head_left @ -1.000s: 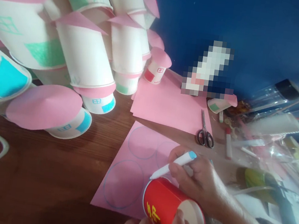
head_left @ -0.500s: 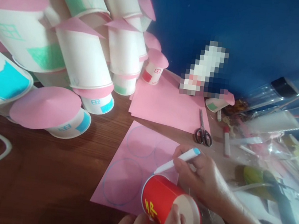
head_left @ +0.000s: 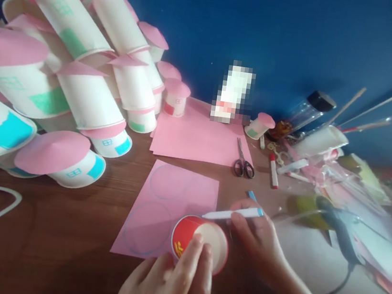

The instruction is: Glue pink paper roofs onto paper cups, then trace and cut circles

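Over the near right corner of the pink sheet [head_left: 164, 196], the red cup [head_left: 185, 230], gripped by the left hand [head_left: 169, 278], could skid under uneven pressure, making the white marker [head_left: 221, 213] pinched by the right hand [head_left: 260, 235] stray.

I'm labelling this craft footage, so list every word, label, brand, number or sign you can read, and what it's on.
None can be read for certain.
Red cup: yellow lettering, partly behind the left hand; unreadable.
Marker in the right hand: no lettering can be made out.
White item by the wall: pixelated; unreadable.
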`<state>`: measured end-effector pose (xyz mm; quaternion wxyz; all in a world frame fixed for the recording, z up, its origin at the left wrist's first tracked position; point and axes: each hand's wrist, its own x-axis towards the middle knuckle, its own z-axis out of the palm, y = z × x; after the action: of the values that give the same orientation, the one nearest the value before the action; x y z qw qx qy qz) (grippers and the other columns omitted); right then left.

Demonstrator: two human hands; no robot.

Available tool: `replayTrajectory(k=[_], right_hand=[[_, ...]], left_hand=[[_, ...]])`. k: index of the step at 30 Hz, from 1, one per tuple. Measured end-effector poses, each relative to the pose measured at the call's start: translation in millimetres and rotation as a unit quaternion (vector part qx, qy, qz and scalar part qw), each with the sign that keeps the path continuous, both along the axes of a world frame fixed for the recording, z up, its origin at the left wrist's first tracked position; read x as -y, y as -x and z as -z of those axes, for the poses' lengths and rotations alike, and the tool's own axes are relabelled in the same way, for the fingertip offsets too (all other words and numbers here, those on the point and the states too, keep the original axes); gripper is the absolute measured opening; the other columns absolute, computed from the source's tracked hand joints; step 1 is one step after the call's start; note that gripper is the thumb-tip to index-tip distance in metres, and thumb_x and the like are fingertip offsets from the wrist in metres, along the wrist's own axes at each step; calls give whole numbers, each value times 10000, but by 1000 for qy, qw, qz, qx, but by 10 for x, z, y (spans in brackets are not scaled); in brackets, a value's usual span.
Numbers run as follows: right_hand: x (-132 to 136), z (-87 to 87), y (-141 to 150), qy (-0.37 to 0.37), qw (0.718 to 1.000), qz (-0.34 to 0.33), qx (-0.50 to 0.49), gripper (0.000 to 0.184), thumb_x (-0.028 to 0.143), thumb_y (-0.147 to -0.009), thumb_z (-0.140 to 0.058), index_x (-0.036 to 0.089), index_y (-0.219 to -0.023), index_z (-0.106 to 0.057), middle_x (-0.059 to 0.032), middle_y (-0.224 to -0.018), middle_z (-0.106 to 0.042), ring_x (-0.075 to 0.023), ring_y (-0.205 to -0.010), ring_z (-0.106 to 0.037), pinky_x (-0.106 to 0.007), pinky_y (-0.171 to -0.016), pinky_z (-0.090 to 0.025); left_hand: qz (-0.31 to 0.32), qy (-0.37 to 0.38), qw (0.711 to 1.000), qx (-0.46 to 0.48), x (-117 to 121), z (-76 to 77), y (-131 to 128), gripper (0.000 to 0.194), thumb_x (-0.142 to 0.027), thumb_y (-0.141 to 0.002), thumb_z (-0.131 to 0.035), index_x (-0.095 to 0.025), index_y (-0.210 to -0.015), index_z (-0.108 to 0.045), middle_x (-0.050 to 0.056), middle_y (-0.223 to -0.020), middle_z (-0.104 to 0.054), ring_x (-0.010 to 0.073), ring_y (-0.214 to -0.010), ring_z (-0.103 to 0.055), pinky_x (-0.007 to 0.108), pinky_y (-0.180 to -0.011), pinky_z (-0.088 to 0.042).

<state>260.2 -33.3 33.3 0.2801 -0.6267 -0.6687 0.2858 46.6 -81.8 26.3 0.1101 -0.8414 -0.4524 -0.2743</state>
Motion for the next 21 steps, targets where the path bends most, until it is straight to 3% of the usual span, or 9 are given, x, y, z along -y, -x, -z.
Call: replayTrajectory(k=[4,8,15,21], right_hand=[[250,76,7,-49,999,20,6,93,296,-906,-504,215,-901,-551,9,-771,-615,-124,-659,-570,-209,-591,-443],[474,151,56,-109,994,24,-3,56,258,-892,-523,217,-920,-547,6,-766,-613,-123,-648,-581,-219,-610,-461],[704,130,96,-194,980,10,28,72,231,-891,-516,198,-941,-556,-44,-802,-650,-161,-713,-615,-273,-656,-486],[877,129,107,-218,975,15,46,76,243,-892,-524,197,-944,-555,-47,-791,-650,-167,-702,-601,-278,-645,-465]], left_hand=[[21,-29,999,-28,-17,15,25,351,-164,-800,-581,-154,-1151,-571,62,-1110,-668,137,-678,-631,281,-561,-463],[2,-25,999,-46,-10,-25,29,430,-90,-774,-576,-160,-1197,-543,44,-1130,-669,144,-686,-640,292,-555,-453],[-15,12,990,-141,15,-193,34,472,-84,-794,-526,-198,-1251,-500,32,-1214,-631,125,-644,-643,270,-511,-464],[-22,16,987,-158,7,-213,12,392,-157,-846,-514,-202,-1236,-526,37,-1209,-631,132,-632,-651,262,-494,-475]])
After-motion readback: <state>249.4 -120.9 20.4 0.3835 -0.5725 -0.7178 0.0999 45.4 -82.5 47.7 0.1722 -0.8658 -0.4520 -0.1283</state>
